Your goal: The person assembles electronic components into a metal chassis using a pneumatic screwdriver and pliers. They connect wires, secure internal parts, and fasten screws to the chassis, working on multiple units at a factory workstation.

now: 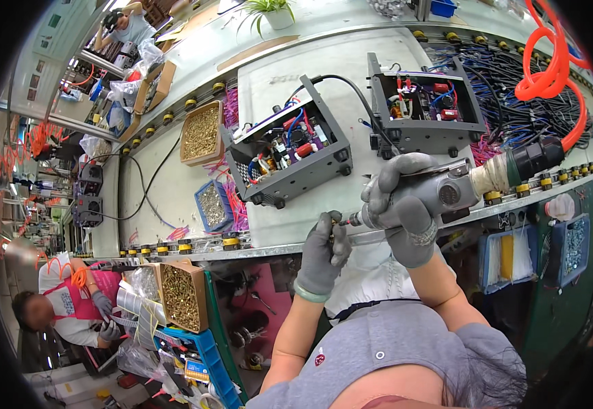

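1. Right hand (409, 198), gray-gloved: wrapped around the driver (450, 189), a gray-bodied power tool held roughly level, tip pointing left.
2. Left hand (323, 253), also gloved: fingers curled right at the driver's tip. Something small and dark shows by the fingertips; cannot tell whether it is gripped.
3. Driver sits above the bench's near edge, in front of the two units. Orange hose (574, 116) coils up from its rear end.
4. Left unit (300, 177): dark gray case, open-topped, circuitry and red parts exposed, standing at a slant on a white board (269, 78).
5. Right unit (433, 138): similar, also open, beyond the right hand. Black cable (351, 83) arches between the units.
6. Left of the left unit: carton (201, 160) of brass-coloured bits; nearer, a blue tray (221, 223) of silvery pieces.
7. Far right: heaped dark cables (525, 109).
8. Lower left: a co-worker (71, 303) in a pink apron, gloved hands together.
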`<move>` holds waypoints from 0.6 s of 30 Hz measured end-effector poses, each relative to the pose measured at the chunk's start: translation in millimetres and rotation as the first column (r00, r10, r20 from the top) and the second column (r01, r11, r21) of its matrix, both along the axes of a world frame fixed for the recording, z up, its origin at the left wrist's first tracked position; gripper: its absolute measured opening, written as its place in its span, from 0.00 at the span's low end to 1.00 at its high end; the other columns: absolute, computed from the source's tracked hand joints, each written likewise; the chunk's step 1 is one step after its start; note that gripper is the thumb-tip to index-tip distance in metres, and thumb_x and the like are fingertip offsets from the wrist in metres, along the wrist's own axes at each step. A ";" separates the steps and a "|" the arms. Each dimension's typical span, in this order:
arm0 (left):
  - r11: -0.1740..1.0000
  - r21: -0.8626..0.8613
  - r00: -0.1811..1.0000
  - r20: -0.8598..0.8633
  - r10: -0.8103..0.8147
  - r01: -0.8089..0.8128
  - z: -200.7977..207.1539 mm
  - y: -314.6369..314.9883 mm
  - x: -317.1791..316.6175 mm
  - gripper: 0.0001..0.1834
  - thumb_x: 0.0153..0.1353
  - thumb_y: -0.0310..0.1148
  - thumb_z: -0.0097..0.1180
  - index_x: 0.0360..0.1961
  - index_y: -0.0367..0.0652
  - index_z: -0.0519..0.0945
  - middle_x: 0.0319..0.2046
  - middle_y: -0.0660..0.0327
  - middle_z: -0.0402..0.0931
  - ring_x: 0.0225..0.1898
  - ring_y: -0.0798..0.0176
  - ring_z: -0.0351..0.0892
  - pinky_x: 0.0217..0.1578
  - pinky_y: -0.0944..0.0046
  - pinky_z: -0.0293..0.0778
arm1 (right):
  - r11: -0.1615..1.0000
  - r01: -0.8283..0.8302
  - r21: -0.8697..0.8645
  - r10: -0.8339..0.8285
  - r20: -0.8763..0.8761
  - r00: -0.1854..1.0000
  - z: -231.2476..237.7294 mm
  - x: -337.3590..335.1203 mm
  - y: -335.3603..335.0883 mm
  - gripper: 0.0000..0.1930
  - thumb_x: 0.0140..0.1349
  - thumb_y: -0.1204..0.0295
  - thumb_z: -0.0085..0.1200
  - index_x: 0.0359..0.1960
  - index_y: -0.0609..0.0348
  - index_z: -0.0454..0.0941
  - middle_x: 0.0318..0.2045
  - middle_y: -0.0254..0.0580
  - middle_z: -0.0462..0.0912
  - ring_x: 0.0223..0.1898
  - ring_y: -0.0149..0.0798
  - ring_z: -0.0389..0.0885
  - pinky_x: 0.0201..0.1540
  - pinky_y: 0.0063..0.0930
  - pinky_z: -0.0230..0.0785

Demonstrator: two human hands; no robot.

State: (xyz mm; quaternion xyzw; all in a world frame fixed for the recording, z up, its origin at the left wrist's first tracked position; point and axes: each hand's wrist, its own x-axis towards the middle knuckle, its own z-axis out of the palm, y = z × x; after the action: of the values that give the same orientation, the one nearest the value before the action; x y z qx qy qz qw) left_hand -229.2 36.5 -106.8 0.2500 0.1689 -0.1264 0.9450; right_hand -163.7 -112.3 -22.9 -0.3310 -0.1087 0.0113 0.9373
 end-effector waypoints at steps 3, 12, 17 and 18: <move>0.992 -0.123 0.996 0.094 -0.003 0.015 -2.0 -6.3 2.8 0.16 0.74 0.43 0.42 0.43 0.43 0.75 0.21 0.69 0.69 0.13 0.76 0.58 0.13 0.76 0.57 | 0.999 0.033 -0.003 -0.033 0.031 0.999 -3.0 2.1 -2.8 0.29 0.52 0.56 0.70 0.51 0.53 0.70 0.36 0.36 0.73 0.31 0.32 0.77 0.42 0.35 0.72; 0.960 -0.279 1.000 -0.010 0.012 -0.014 1.5 -16.5 9.3 0.18 0.74 0.45 0.41 0.38 0.43 0.77 0.19 0.70 0.66 0.11 0.75 0.57 0.10 0.75 0.57 | 0.996 0.032 0.083 -0.049 0.206 0.977 -27.1 11.5 -2.5 0.26 0.55 0.59 0.68 0.50 0.56 0.71 0.36 0.39 0.76 0.29 0.34 0.79 0.39 0.38 0.73; 0.898 -0.435 0.993 0.117 -0.025 0.074 -11.5 -16.4 8.6 0.17 0.74 0.46 0.41 0.40 0.45 0.75 0.18 0.72 0.61 0.12 0.76 0.54 0.11 0.75 0.54 | 0.985 -0.114 0.128 0.054 0.399 0.915 -21.0 18.4 2.5 0.21 0.61 0.60 0.61 0.47 0.62 0.71 0.30 0.44 0.74 0.22 0.39 0.77 0.24 0.40 0.73; 0.883 -0.459 0.987 0.161 -0.030 0.102 -16.6 -16.6 8.0 0.17 0.74 0.46 0.42 0.39 0.45 0.75 0.18 0.72 0.60 0.12 0.76 0.54 0.11 0.75 0.54 | 0.989 -0.131 0.064 0.087 0.460 0.883 -22.5 21.5 1.3 0.22 0.62 0.58 0.59 0.47 0.63 0.71 0.29 0.46 0.74 0.22 0.40 0.78 0.24 0.41 0.74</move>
State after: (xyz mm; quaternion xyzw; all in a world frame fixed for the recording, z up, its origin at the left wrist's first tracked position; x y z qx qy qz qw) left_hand -221.2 19.9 -123.5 0.0306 0.0540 -0.1764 0.9824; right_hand -142.2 -111.0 -45.4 -0.2735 -0.3446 -0.0191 0.8978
